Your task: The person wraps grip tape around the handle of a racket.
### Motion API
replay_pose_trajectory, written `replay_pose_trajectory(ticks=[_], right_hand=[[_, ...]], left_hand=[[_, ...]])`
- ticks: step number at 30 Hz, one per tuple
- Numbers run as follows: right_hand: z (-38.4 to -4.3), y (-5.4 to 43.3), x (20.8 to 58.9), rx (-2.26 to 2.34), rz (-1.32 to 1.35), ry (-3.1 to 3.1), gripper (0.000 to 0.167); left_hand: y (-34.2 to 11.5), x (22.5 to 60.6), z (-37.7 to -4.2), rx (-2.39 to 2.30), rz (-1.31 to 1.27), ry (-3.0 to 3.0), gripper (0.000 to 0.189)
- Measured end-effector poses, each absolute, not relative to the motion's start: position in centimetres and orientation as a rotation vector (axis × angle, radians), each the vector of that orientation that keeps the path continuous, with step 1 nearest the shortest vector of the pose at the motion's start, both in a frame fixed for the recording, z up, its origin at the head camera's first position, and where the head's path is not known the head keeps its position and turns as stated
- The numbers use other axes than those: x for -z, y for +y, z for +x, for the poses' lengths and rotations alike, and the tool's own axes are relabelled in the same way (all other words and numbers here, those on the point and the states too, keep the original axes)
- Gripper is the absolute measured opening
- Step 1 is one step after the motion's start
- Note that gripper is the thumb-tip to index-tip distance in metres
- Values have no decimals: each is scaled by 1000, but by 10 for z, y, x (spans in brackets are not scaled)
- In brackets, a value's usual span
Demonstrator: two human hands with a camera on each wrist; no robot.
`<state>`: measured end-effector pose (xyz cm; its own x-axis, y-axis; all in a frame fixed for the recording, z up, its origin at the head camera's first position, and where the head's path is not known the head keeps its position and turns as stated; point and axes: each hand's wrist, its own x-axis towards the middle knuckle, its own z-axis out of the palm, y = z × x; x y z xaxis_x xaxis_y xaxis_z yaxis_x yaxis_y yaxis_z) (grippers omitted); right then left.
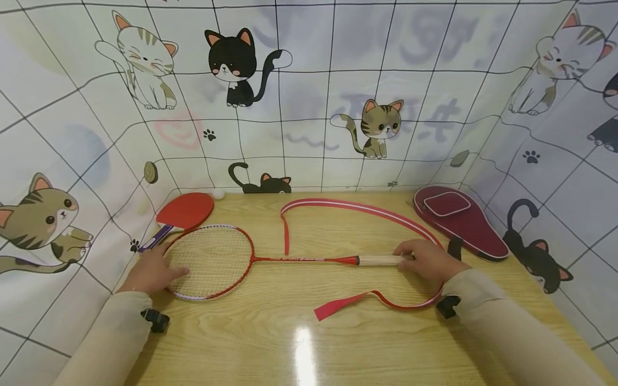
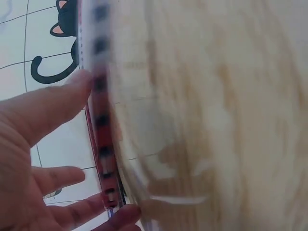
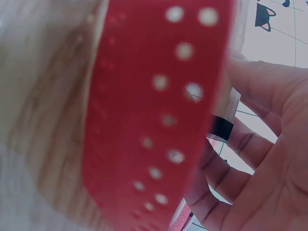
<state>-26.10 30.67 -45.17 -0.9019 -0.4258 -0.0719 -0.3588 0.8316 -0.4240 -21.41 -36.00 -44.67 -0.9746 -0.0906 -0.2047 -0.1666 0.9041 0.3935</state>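
Closest, a pale sleeve (image 1: 512,321) reaches in over the shiny wooden desk (image 1: 256,343). Next comes one end of a long red strip (image 1: 333,308). The strip makes a big loop and goes under the right hand (image 1: 429,260), so it is in the way there. The badminton racket (image 1: 340,260) lies sideways between the hands. The right hand pinches the end of its pale handle (image 1: 379,260). The left hand (image 1: 152,271) holds the outer rim of its round head, with the thumb over the strings. Just past the left hand is a red table tennis bat (image 1: 188,210), its handle close to the fingers. A small white ball (image 1: 219,193) sits beside the bat. A dark red bag (image 1: 463,225) lies past the right hand. Behind everything hangs a white sheet (image 1: 309,118) with cats.
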Motion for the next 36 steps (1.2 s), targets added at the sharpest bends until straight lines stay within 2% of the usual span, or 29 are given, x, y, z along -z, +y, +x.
replay_pose_trajectory(ticks=[11, 17, 24, 36], right_hand=[[-256, 313, 439, 758, -634, 2766, 20], [-253, 317, 436, 945, -678, 2640, 29], [-243, 315, 431, 1127, -637, 2484, 33], [-231, 306, 431, 1262, -679, 2526, 29]], left_hand=[[-361, 428, -216, -901, -115, 3024, 107], [-360, 417, -216, -999, -150, 3043, 108], [-352, 410, -218, -1122, -122, 3100, 98], [-339, 399, -224, -1543, -427, 2990, 86]])
